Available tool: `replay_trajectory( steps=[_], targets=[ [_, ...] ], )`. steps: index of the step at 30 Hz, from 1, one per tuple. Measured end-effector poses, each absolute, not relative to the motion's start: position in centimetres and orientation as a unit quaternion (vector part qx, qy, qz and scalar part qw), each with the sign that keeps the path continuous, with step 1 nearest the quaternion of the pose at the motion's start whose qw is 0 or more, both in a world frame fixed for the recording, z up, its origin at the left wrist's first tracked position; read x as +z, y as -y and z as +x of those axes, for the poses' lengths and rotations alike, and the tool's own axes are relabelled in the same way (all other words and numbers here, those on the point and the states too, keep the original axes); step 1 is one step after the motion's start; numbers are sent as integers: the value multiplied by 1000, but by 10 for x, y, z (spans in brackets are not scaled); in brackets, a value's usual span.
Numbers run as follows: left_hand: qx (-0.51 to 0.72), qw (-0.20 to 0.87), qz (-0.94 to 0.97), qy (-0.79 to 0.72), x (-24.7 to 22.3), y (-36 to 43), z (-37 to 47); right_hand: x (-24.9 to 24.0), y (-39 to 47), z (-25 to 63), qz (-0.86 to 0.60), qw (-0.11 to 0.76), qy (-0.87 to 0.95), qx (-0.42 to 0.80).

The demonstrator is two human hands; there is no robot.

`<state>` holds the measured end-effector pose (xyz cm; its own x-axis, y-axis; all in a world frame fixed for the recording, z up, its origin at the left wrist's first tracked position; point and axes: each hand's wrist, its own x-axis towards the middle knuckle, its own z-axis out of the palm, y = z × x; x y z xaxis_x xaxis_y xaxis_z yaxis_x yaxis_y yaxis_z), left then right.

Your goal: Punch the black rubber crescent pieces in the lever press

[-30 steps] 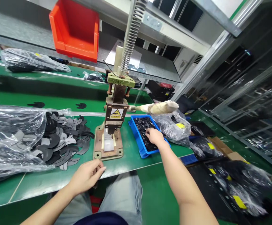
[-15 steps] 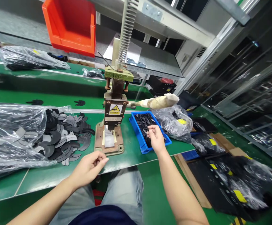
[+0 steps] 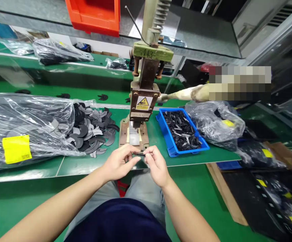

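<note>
My right hand [image 3: 158, 166] pinches a small dark strip-like part [image 3: 141, 154] at its right end. My left hand [image 3: 120, 162] has its fingers curled around the other end, thumb stretched below it. Both hands meet at the table's front edge, just before the base plate [image 3: 123, 136] of a hand press [image 3: 145, 97]. A pale block [image 3: 134, 138] sits on that base under the press head. To the right stands a blue tray [image 3: 172, 151] with many small black parts [image 3: 181, 129] in it.
Left of the press, curved black and grey pieces [image 3: 92, 131] spill from a clear plastic bag [image 3: 35, 117]. A long wrapped press handle [image 3: 191, 93] sticks out rightward above the tray. Another plastic bag [image 3: 213, 124] lies behind the tray. An orange bin [image 3: 95, 16] sits on the shelf above.
My right hand has left the blue tray and moved left with a small black part. My left hand has come to meet it before the press. The view has shifted.
</note>
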<state>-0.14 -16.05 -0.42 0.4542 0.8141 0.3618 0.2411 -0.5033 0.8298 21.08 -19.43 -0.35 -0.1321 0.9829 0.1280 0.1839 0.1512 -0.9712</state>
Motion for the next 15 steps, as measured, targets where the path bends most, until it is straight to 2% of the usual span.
replay_trajectory(
  steps=[15],
  targets=[
    [441,344,771,-306,-16,161,-8,-12,191,208,-483,435,603,462]
  ],
)
